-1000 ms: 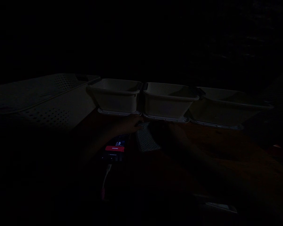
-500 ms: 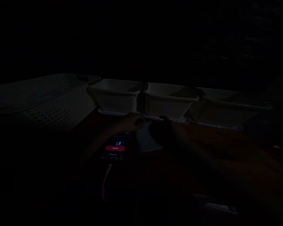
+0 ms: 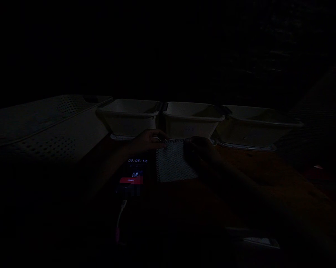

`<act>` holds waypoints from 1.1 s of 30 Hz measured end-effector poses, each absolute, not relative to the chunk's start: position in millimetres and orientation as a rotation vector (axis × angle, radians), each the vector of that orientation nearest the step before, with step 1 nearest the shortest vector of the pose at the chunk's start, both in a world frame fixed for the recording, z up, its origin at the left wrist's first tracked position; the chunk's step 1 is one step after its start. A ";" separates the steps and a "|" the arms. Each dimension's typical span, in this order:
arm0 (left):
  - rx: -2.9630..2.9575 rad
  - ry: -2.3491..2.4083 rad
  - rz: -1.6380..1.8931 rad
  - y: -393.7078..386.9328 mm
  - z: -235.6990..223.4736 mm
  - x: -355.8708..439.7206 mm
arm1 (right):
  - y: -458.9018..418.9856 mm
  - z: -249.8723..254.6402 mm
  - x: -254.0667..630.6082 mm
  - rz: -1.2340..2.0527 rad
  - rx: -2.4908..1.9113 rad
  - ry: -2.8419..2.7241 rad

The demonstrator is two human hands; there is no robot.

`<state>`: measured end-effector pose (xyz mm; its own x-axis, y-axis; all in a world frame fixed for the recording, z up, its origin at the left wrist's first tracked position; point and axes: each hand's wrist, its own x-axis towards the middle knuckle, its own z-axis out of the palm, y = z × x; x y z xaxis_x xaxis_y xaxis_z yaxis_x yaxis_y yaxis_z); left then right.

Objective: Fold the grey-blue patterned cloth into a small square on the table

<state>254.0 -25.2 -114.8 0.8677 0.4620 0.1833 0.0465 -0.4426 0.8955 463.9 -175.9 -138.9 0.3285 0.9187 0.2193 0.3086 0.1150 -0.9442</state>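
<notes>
It is very dark. Between my hands is a patterned, light-and-dark piece of cloth (image 3: 172,165), roughly square, spread flat-looking in front of the middle bin. My left hand (image 3: 151,138) pinches its upper left corner between thumb and fingers. At the upper right edge my right hand (image 3: 200,146) is closed on it, with most of its fingers lost in shadow. Just left of the cloth and below my left wrist lies a lit phone (image 3: 131,180), a white cable (image 3: 120,214) plugged into its lower end.
Three pale bins, left (image 3: 131,124), middle (image 3: 188,126) and right (image 3: 246,132), stand in a row behind my hands. A large perforated basket (image 3: 86,128) is at the left. The brown tabletop (image 3: 248,167) shows at right. A pale flat object (image 3: 261,242) lies near the front.
The cloth now shows wider and more spread, its top edge stretched between my hands. My right hand has shifted outward from my left. The whole view has turned slightly.
</notes>
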 end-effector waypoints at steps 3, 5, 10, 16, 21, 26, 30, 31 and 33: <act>1.963 0.402 0.510 -24.7 -115.3 255.3 | -174.7 -136.5 467.4 0.675 -1.362 -1.166; 1.948 0.427 0.518 -25.9 -118.4 257.1 | -175.2 -135.1 467.0 0.651 -1.332 -1.172; 2.051 0.489 0.503 -31.2 -130.5 261.1 | -179.3 -129.6 458.8 0.635 -1.294 -1.181; 2.126 0.504 0.555 -31.5 -129.2 259.5 | -180.9 -127.8 456.1 0.643 -1.264 -1.198; 2.075 0.527 0.557 -30.4 -126.1 258.5 | -178.9 -130.0 460.6 0.614 -1.273 -1.185; 2.094 0.549 0.571 -32.5 -121.1 256.4 | -179.7 -126.0 461.7 0.588 -1.285 -1.172; 2.069 0.550 0.577 -33.4 -115.8 255.1 | -182.2 -121.3 460.6 0.552 -1.319 -1.169; 2.052 0.542 0.582 -33.4 -115.2 255.1 | -182.5 -120.8 460.6 0.548 -1.324 -1.164; 2.016 0.521 0.594 -33.0 -114.6 255.3 | -182.4 -120.4 460.8 0.550 -1.327 -1.156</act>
